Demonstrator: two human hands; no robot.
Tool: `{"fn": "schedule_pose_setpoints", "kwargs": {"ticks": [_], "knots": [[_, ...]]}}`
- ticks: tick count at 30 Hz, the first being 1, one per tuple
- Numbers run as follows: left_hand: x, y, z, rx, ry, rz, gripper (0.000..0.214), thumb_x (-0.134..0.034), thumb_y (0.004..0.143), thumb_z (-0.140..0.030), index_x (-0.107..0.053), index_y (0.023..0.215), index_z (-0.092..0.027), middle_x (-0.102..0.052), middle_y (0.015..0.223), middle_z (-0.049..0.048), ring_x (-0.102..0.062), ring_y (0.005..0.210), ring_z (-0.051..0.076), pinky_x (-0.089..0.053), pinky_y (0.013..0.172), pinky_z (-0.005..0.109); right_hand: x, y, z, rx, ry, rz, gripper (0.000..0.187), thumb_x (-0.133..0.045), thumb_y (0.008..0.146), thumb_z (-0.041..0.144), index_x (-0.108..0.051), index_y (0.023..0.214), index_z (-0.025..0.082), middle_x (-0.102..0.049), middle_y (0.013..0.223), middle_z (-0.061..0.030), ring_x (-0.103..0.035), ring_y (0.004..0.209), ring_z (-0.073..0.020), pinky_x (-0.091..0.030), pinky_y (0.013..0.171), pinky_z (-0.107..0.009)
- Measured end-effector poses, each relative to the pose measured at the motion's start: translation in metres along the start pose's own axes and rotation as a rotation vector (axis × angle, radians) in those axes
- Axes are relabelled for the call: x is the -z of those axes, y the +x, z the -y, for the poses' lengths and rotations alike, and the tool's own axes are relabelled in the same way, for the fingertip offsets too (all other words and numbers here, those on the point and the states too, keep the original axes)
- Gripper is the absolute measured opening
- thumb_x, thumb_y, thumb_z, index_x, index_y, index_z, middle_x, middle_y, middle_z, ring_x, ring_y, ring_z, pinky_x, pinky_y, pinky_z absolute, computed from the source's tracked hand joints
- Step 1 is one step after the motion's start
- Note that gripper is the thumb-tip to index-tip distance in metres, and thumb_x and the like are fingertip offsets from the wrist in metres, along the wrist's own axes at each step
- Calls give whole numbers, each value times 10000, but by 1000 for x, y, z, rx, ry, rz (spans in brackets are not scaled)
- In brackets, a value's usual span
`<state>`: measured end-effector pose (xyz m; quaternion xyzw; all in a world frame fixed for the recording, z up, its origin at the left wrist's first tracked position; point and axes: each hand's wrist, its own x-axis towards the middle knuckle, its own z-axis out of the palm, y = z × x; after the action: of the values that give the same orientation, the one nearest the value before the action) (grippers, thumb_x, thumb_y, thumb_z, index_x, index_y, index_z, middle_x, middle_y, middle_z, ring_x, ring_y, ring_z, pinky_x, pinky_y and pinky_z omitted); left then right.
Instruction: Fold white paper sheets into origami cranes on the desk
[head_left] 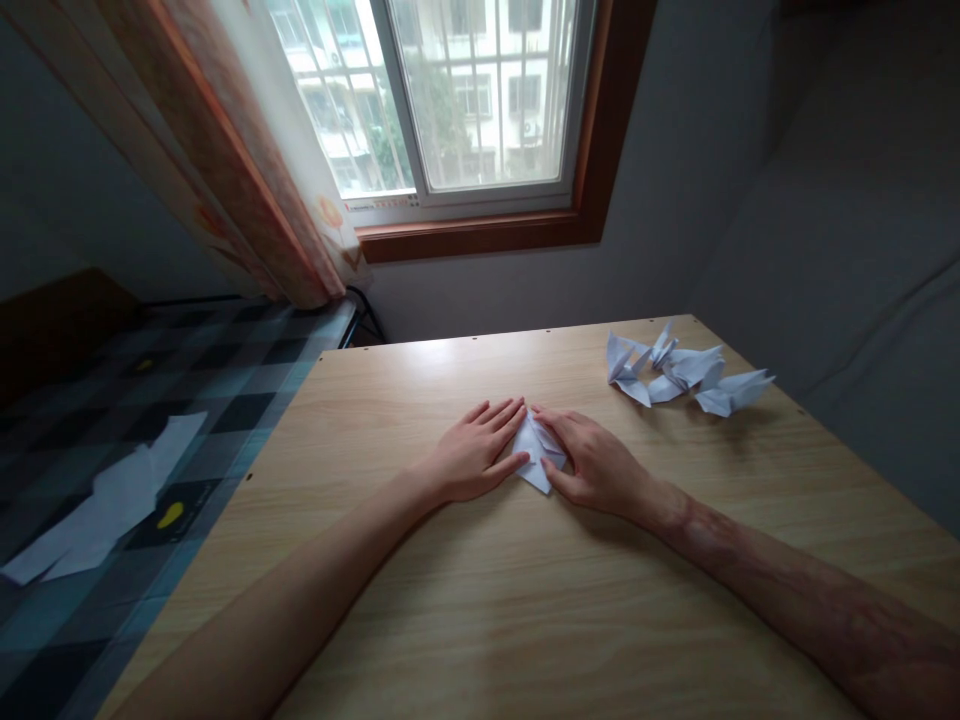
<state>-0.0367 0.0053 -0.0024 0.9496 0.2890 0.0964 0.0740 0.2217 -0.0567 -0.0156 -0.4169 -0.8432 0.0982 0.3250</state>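
A small piece of folded white paper (534,468), roughly diamond-shaped, lies on the wooden table between my hands. My left hand (480,450) rests flat at its left side, fingers stretched out, with the fingertips at the upper edge and the thumb on the paper. From the right, my right hand (596,460) curls round the sheet, its fingers at the top and right edge and its thumb at the lower right edge. Some fingertips of the right hand are hidden behind the hand. Several folded paper cranes (679,370) sit together at the table's far right.
The light wooden table (450,600) fills the front, its far edge near the wall. On the left, loose white paper strips (124,500) lie on a bed with a checked cover (247,400). Beyond stand a curtain (225,150) and a barred window (480,100).
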Motion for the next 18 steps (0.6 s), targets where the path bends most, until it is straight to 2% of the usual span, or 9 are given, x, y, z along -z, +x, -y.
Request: {"fn": "schedule_pose_setpoints", "kwargs": {"ticks": [4,8,12,15,18], "knots": [[4,2,-6,21,42,-118,530,-486,1130,-473,-576,1592,-229,-554,1689,118,-567,1529,295,-382,1315,503,0,0,-1,-35,-129,0,598,-704,951,249,-582,1531,169,-678,1506,-207,-633,1374,-394,-531,1172,-600],[4,3,-9,10,72,-221,340,-618,1070,-459,-774,1272,-234,-776,1388,98,-740,1208,293,-533,1137,476,0,-2,1,-20,-208,49,554,-632,1008,223,-597,1557,157,-637,1583,-197,-594,1437,-380,-490,1212,-590],[4,3,-12,-50,76,-253,226,-632,1070,-396,-788,1103,-236,-816,1254,74,-751,1108,260,-560,1062,446,0,-4,4,-16,-282,110,546,-523,1061,161,-562,1605,153,-605,1633,-170,-562,1493,-345,-431,1264,-577],[4,3,-14,-68,78,-270,205,-633,1072,-377,-774,1093,-229,-816,1250,67,-749,1108,252,-557,1060,438,2,-2,7,3,-314,145,520,-495,1090,163,-568,1604,139,-627,1612,-170,-566,1489,-337,-406,1284,-575],[3,4,-14,-71,76,-266,197,-625,1077,-367,-766,1102,-231,-812,1260,65,-747,1116,251,-552,1064,436,4,0,11,30,-309,136,506,-493,1107,174,-574,1607,168,-651,1586,-161,-582,1474,-320,-413,1285,-564]]}}
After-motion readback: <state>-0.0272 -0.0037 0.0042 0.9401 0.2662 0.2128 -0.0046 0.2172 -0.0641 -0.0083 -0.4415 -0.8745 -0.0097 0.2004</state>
